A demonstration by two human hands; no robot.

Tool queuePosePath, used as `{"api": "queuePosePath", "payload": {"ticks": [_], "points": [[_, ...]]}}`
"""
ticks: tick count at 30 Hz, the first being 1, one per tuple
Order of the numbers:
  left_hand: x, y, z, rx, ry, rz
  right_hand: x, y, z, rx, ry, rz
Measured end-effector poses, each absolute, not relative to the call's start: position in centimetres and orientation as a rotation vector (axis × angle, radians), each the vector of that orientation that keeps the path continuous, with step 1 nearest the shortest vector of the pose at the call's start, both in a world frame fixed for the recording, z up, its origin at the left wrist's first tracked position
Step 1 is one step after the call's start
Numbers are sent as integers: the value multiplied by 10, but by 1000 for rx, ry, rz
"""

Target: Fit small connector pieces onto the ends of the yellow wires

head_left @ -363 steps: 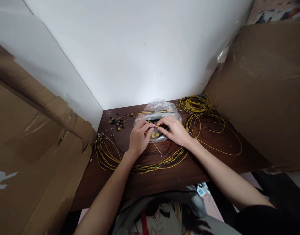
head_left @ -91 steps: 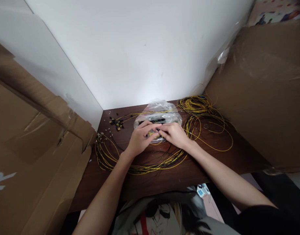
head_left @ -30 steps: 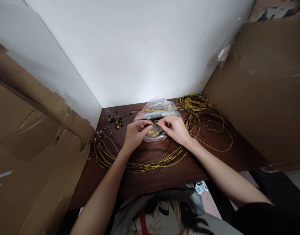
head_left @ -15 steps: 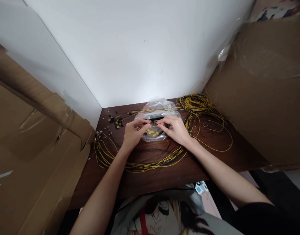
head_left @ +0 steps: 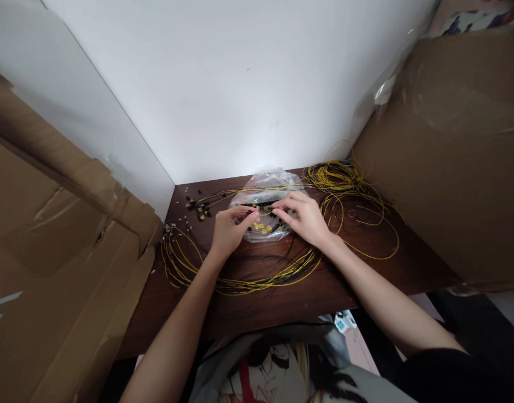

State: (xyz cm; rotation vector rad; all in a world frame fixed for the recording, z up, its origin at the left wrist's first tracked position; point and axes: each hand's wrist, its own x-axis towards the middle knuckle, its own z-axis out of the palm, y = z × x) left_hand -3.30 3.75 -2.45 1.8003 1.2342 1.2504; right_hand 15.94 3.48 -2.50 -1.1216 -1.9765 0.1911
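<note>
Yellow wire (head_left: 264, 214) curves between two hands, over a clear plastic bag (head_left: 277, 179) on a dark bench (head_left: 341, 280). The left hand (head_left: 229, 230) pinches it; the right hand's (head_left: 304, 219) fingers are slightly parted, their hold unclear. It looks light, thin and springy, best gripped near its end.

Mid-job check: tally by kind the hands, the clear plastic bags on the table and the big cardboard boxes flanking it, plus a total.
Hands: 2 (left hand, right hand)
Clear plastic bag: 1
Cardboard boxes: 2 (left box, right box)
Total: 5
Left out: yellow wires, too tangled to count.
</note>
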Motion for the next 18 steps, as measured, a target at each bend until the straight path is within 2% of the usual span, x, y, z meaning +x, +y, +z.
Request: {"api": "queuePosePath", "payload": {"ticks": [8,18], "points": [[-31,37,-29,1825,1189,1193,151,33,-33,-1035,-2113,219],[-33,40,-35,1917,1218,1165,153,31,-25,-1147,-1938,203]]}}
